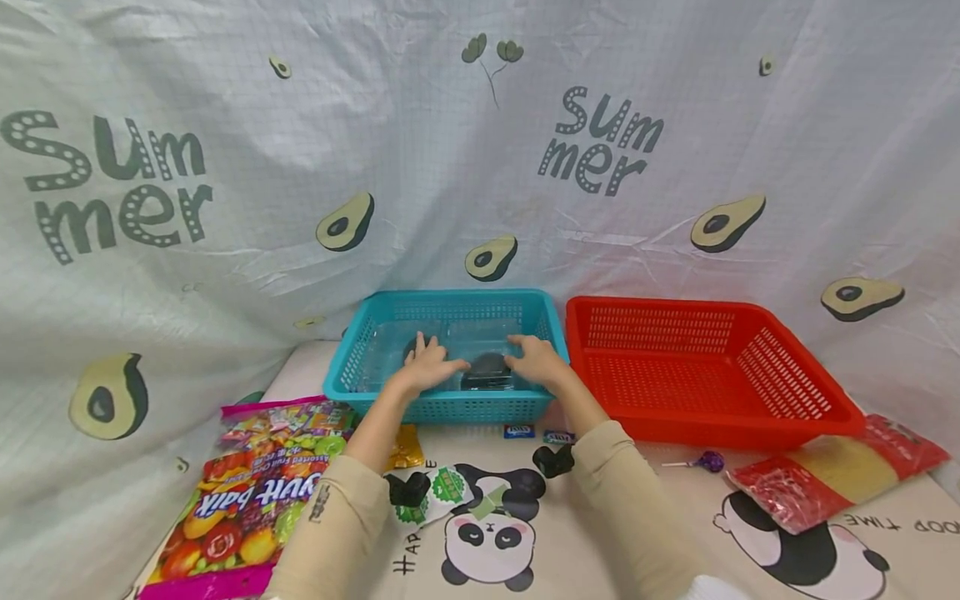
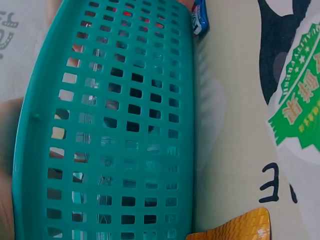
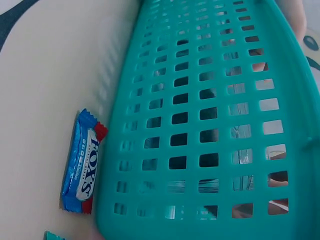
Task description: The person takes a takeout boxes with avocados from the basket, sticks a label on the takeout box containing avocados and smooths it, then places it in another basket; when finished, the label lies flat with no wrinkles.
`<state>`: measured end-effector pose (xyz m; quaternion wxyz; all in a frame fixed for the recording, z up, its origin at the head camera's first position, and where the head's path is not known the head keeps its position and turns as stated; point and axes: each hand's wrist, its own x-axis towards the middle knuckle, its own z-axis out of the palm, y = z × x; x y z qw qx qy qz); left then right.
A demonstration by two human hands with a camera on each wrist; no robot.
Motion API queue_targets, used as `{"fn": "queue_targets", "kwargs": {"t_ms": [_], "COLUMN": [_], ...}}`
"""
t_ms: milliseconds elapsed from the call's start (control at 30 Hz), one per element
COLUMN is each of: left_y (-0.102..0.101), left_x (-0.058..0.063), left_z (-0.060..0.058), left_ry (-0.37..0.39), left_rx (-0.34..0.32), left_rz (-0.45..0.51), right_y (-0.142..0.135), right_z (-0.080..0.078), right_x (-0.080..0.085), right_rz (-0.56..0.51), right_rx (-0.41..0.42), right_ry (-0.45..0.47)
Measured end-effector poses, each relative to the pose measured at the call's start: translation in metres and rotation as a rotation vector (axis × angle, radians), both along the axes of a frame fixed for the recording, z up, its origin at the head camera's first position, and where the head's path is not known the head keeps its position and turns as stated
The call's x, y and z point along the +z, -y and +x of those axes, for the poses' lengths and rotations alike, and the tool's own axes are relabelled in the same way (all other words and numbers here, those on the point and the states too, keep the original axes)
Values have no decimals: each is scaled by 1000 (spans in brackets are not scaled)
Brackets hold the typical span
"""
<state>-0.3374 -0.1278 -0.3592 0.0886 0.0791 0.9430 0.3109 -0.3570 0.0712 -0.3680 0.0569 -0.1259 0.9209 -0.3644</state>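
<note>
A turquoise basket (image 1: 450, 408) with slotted walls stands in front of me. In it lie clear plastic containers (image 1: 480, 329), with a dark round shape (image 1: 489, 367) showing in the front middle. My left hand (image 1: 426, 367) reaches over the basket's front rim, its fingers spread over the clear plastic on the left. Over the right part of the basket is my right hand (image 1: 537, 360), thumb and fingers extended toward the dark shape. Both wrist views are mostly filled by the slotted front wall, so the fingertips are hidden there.
A red basket (image 1: 720, 425) stands to the right, with a red-and-yellow packet (image 1: 840, 475) and a lollipop (image 1: 711, 461) before it. Small wrapped candies (image 3: 82, 165) lie by the turquoise basket. Candy bags (image 1: 247, 500) are at left, near a gold wrapper (image 1: 406, 447).
</note>
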Motion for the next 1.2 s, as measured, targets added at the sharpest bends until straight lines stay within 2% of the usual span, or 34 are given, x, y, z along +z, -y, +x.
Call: {"fn": "queue_targets", "kwargs": {"t_ms": [133,267,400,500,567,633,733,867,933,1000,1100,1200], "left_y": [3,3,1,0,0,0,0,-5,-7,-8,-8,-8], "left_x": [1,7,21,36,45,51,54,44,34,21,1,-17], "left_z": [3,9,22,38,54,72,104,152,175,192,208,212], "left_ry": [-36,-86,-157,-215,-251,-293,-340,-333,-307,-276,-197,-96], "left_rx": [50,59,34,-3,-50,-105,-175,-184,-190,-232,-331,-400], "left_rz": [182,345,402,440,464,466,440,381,366,379,402,450], "right_y": [-1,-1,-3,-9,-16,-25,-41,-59,-67,-74,-83,-89], "right_z": [3,9,24,41,56,73,103,143,162,179,197,203], "right_x": [2,6,21,39,52,63,71,64,54,42,19,-6], "right_rz": [-118,-217,-260,-281,-295,-290,-275,-234,-212,-195,-197,-232], "right_rx": [-21,-39,-47,-24,3,36,74,134,156,171,174,190], "right_ry": [-71,-171,-242,-315,-359,-404,-461,-537,-552,-561,-562,-550]}}
